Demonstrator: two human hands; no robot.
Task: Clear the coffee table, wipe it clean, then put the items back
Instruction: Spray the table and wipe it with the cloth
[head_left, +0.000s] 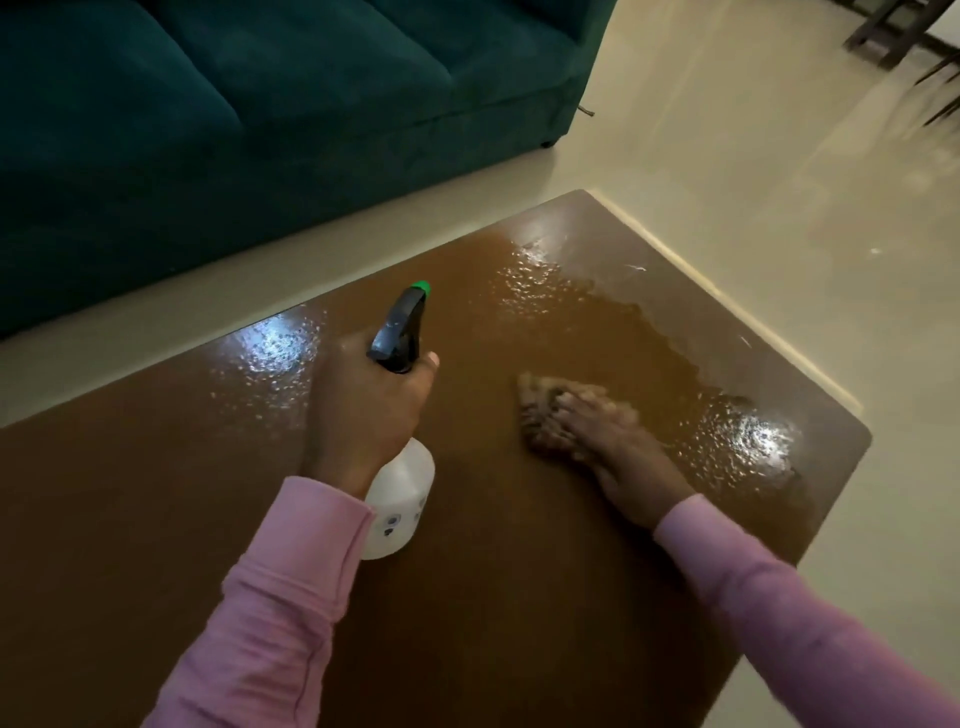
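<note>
The brown coffee table (519, 597) fills the lower part of the view, and its far half is wet with spray droplets. My left hand (363, 410) grips a white spray bottle (402, 499) by its black trigger head with a green nozzle, held above the table's middle and pointing away from me. My right hand (602, 436) presses a brownish cloth (540, 400) flat on the tabletop to the right of the bottle; motion blurs the hand and cloth. Nothing else lies on the table.
A dark teal sofa (260, 104) stands beyond the table's far edge, with a strip of pale floor (779, 156) between them. Dark chair legs (893, 31) show at the top right corner.
</note>
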